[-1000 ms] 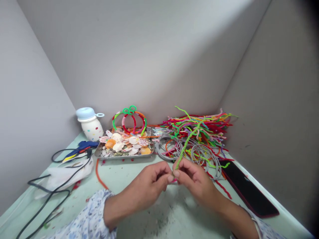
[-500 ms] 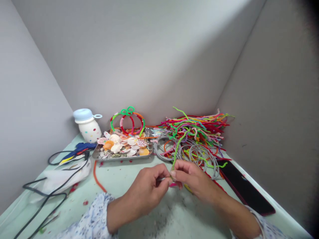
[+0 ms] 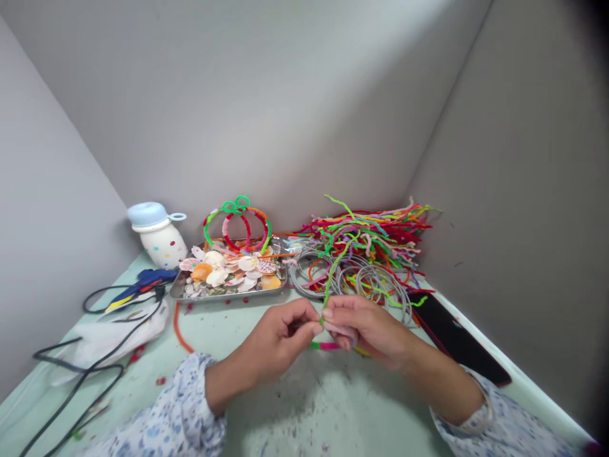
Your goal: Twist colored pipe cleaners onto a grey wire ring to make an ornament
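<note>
My left hand [image 3: 280, 333] and my right hand [image 3: 368, 327] meet above the front middle of the table, fingertips nearly touching. Between my right thumb and fingers is a lime-green pipe cleaner [image 3: 332, 279], its free length rising toward the back. The left thumb and forefinger pinch at its lower end, where it shows as a small green bit. Beneath my hands curves a ring wrapped in green, pink and yellow [image 3: 328, 346], mostly covered by my right hand. Something pale pink shows under the right fingers; I cannot make it out.
A metal tray [image 3: 228, 294] holds shells, with a wrapped double-hoop piece [image 3: 238, 222] standing on it. Grey wire coils [image 3: 304, 279] lie before a heap of pipe cleaners [image 3: 375, 228]. Left are a white bottle [image 3: 164, 244], glue gun [image 3: 143, 282] and cord; right, a phone [image 3: 457, 343].
The view has shifted slightly, moving everything a little left. My fingers have parted a bit at the pinch, and more of the wrapped ring shows below them.
</note>
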Action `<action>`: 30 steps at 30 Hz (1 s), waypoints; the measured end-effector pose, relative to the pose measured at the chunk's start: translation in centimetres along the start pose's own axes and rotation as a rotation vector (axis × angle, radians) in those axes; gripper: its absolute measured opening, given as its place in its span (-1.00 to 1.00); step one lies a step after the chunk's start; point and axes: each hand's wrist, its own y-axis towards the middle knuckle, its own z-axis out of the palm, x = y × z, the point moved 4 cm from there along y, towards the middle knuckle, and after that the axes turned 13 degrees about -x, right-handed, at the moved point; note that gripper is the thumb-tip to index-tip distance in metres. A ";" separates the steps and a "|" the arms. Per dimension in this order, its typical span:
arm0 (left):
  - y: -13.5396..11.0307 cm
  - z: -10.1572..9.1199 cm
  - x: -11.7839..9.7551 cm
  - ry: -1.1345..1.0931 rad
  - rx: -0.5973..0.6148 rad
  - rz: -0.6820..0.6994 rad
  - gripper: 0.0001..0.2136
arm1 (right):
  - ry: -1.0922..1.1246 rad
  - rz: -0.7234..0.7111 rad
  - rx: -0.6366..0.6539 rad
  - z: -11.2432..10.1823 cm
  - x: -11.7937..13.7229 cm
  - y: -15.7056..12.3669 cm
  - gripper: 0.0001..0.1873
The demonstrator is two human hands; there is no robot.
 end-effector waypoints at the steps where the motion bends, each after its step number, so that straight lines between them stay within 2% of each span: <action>1: 0.1 -0.1 0.2 -0.049 -0.006 -0.023 -0.84 | -0.005 -0.019 -0.006 -0.1 0.1 0.0 -0.70; 5: 0.6 -0.4 1.1 -0.243 -0.053 -0.145 -0.80 | -0.070 -0.155 -0.089 -0.5 0.6 0.1 -0.73; 9: 0.9 -0.6 1.7 -0.334 -0.087 -0.209 -0.80 | -0.188 -0.265 -0.148 -0.8 0.9 0.2 -0.74; 18: 0.7 0.1 2.0 -0.436 -0.054 -0.270 -0.80 | -0.317 -0.339 -0.153 -0.7 1.9 0.2 -0.82; 23: 0.7 0.1 1.7 -0.386 -0.055 -0.283 -0.81 | -0.411 -0.394 -0.141 -0.6 2.4 -0.3 -0.86; 25: 0.7 0.0 1.5 -0.357 -0.063 -0.272 -0.82 | -0.502 -0.466 -0.164 -0.6 2.5 -0.6 -0.87; 30: 0.6 0.0 1.1 -0.315 -0.070 -0.259 -0.84 | -0.792 -0.760 -0.244 0.0 3.3 -1.7 -0.88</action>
